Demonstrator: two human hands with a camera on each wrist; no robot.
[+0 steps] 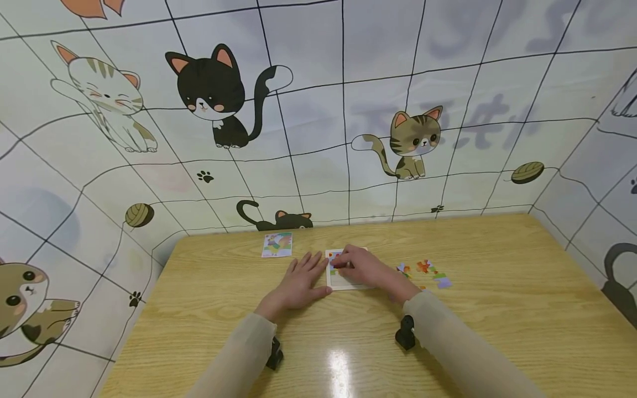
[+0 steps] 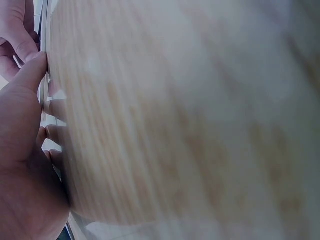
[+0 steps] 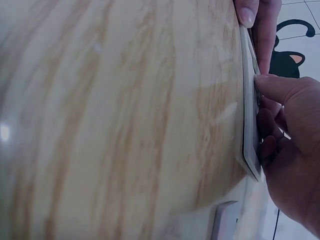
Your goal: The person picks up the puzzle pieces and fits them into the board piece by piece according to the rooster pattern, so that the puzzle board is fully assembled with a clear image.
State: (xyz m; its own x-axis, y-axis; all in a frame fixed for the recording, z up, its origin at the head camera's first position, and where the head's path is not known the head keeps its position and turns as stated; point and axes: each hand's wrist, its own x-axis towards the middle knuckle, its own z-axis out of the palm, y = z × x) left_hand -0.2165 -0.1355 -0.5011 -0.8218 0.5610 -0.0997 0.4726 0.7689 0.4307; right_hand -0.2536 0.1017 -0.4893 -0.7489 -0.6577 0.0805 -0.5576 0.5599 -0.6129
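Observation:
A white-bordered puzzle board (image 1: 348,287) lies on the wooden table, mostly covered by my right hand; a few coloured pieces show at its left. My left hand (image 1: 298,284) rests beside the board with its fingers spread and straight, the thumb touching its lower left corner. Over the board, my right hand (image 1: 365,266) has its fingers curled. In the right wrist view, the right thumb (image 3: 275,87) and fingers pinch a thin puzzle piece (image 3: 254,56) against the board's surface; its picture is hidden.
Several loose puzzle pieces (image 1: 427,267) lie right of the board, partly behind the right forearm. A small picture card (image 1: 277,245) lies at the table's back left. A cat-patterned cloth wall (image 1: 318,121) stands behind the wooden table (image 1: 199,309).

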